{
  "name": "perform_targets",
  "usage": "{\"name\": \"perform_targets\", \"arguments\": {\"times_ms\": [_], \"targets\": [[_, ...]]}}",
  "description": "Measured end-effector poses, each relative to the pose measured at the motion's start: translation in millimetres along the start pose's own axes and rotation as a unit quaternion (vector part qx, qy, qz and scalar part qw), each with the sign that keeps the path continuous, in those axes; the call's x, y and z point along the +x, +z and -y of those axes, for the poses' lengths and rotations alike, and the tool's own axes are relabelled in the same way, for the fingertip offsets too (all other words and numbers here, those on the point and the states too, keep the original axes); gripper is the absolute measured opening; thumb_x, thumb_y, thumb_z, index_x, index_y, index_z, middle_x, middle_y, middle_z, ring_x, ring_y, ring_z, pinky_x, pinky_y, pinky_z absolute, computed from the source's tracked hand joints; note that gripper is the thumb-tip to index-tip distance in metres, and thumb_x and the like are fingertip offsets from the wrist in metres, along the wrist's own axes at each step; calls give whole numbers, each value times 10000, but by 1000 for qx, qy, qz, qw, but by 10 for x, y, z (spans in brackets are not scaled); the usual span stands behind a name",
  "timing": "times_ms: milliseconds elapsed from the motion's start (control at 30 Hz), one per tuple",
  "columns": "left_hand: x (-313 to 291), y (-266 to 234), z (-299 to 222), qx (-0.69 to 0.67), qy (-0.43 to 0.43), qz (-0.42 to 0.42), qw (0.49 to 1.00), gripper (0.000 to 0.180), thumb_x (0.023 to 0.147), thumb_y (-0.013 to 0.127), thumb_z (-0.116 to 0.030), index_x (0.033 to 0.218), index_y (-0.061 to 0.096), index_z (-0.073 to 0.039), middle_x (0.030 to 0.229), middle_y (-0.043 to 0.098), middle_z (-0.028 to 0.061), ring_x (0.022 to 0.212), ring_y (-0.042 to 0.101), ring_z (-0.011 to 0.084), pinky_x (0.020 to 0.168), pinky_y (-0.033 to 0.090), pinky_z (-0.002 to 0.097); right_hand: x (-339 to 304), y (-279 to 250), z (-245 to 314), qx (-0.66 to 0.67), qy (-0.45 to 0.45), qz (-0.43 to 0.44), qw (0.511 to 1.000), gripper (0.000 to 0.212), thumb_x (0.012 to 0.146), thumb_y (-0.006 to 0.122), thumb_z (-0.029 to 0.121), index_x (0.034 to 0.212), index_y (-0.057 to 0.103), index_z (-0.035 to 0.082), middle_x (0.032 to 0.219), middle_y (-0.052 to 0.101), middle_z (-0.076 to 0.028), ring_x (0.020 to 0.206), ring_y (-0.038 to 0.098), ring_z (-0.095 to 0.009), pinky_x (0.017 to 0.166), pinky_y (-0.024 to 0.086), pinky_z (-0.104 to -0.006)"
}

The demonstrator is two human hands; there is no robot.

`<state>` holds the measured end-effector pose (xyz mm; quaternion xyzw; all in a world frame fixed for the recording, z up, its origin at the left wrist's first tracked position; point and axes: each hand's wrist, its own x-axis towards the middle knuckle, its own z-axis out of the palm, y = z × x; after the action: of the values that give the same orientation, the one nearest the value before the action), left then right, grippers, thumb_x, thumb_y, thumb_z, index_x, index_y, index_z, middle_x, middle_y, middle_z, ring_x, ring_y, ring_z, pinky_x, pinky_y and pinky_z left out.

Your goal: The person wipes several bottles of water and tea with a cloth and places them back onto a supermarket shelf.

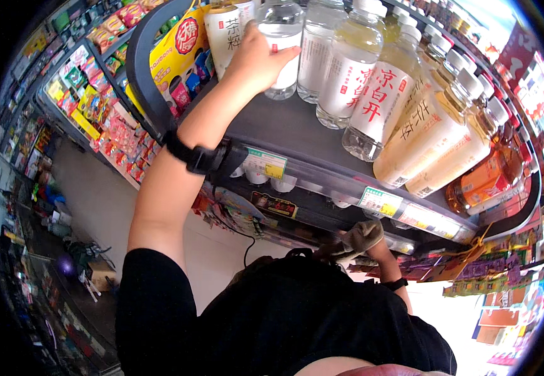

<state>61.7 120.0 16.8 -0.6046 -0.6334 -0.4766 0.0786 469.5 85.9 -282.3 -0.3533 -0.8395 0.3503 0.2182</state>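
Observation:
My left hand (253,64) reaches up to the upper shelf and is closed round a clear water bottle (282,28) with a white label. Its thumb lies across the front of the label; the other fingers are mostly hidden behind. The bottle stands upright at the left of a row of clear bottles (348,66). Close beside it is a pale tea bottle (222,31). Low in front of the lower shelf, my right hand (378,249) is closed on a bunched grey-brown cloth (363,236), which hides most of its fingers.
Cream-labelled tea bottles (432,141) and an orange-labelled bottle (488,182) fill the shelf's right side. Price tags (381,200) line the front edge of the shelf (328,178). A yellow bag (179,47) hangs at its left end. Snack racks (90,106) stand farther left.

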Motion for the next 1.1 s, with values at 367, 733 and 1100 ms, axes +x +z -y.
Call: {"name": "perform_targets", "arguments": {"times_ms": [367,733,1100], "targets": [[-759,-283,-712,-214,44,107,970,541,793,654,-176,1165,324,36,1000,560,170,937,570,202,793,478,305,-11,42,469,207,5,-88,974,150,773,622,46,891,533,22,812,561,-55,727,530,-142,646,458,-279],[-840,-12,-833,-315,40,79,945,629,801,627,-119,1226,224,112,1048,492,256,1002,543,295,869,439,353,71,-68,278,-10,52,-10,999,100,723,638,55,775,554,35,760,558,-48,677,505,-153,610,439,-288],[-912,25,-934,-333,-13,51,941,698,760,671,-116,1240,194,54,1143,394,173,1115,420,233,940,345,327,134,-118,439,118,69,74,988,68,804,558,83,838,588,32,791,601,-59,707,539,-148,633,457,-286]]}}
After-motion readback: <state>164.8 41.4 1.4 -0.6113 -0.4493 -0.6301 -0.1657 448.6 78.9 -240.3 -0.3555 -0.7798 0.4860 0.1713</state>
